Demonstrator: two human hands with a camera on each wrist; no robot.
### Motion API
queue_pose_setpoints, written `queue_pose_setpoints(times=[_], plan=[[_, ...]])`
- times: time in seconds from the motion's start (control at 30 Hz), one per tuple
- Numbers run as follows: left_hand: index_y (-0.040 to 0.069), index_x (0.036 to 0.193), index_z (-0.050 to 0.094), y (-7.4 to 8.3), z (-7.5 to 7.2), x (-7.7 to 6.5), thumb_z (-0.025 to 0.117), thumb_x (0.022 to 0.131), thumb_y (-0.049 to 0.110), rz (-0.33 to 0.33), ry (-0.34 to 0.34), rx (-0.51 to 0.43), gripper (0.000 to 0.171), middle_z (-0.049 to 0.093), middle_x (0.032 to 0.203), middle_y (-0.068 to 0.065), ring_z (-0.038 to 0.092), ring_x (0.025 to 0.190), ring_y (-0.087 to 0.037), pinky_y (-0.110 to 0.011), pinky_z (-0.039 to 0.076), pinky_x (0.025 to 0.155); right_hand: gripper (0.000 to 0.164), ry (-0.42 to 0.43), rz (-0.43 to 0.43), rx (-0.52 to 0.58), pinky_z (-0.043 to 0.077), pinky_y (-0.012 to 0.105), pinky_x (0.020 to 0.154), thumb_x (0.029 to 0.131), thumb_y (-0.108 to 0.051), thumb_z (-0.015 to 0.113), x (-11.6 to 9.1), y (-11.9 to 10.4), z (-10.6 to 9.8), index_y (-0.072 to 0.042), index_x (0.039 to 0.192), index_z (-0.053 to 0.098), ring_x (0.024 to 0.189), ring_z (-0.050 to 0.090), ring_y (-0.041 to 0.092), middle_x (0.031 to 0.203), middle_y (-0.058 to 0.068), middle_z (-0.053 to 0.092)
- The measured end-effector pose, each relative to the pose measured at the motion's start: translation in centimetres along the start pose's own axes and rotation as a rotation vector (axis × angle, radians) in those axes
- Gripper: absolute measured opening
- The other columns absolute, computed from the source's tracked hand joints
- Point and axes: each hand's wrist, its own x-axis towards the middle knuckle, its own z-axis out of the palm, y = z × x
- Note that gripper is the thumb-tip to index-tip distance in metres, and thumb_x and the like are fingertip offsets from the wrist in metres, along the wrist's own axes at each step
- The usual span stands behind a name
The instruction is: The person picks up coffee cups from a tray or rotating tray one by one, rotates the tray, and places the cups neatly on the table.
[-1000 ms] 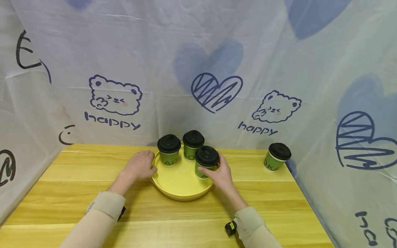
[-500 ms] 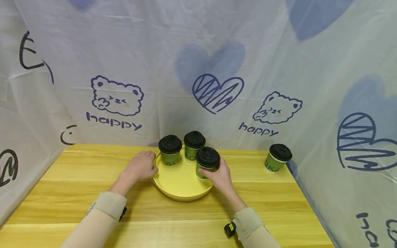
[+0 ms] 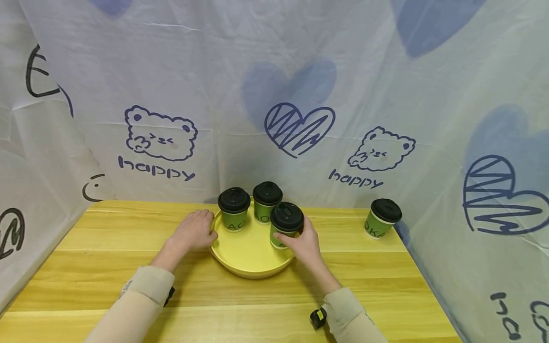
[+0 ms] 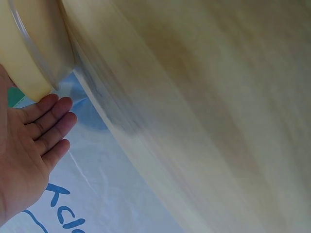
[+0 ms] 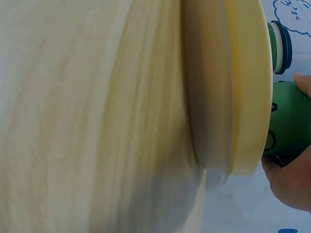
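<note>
In the head view a round yellow tray (image 3: 249,259) lies on the wooden table, bearing three green paper coffee cups with black lids. My right hand (image 3: 305,242) grips the front-right cup (image 3: 286,220), thumb in front and fingers behind; its base appears at the tray's surface. Two more cups, the left one (image 3: 234,209) and the rear one (image 3: 267,202), stand upright on the tray. At the tray's left rim my left hand (image 3: 194,230) holds the edge. In the left wrist view its fingers (image 4: 53,121) extend by the rim (image 4: 29,73), the thumb mostly hidden behind it.
A further lidded cup (image 3: 383,218) stands on the table (image 3: 240,309) at the right, apart from the tray. A printed white cloth (image 3: 206,95) hangs close behind the table's back edge and along both sides.
</note>
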Motion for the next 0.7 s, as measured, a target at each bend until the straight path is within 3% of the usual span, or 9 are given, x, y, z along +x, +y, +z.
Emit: queue_pose_setpoints(times=[0.7], plan=[[-0.010,0.117,0.058,0.2,-0.2,-0.1,0.063,0.089,0.022,-0.017,-0.015,-0.011,0.043,0.060,0.106,-0.020,0.057,0.102,-0.038,-0.058,0.048,0.101,0.079,0.070,-0.073,0.041,0.043,0.052,0.115,0.077,-0.021,0.092,0.4,-1.8,-2.2,-0.006,0.145,0.053,0.133,0.055,0.035,0.141,0.016,0.059]])
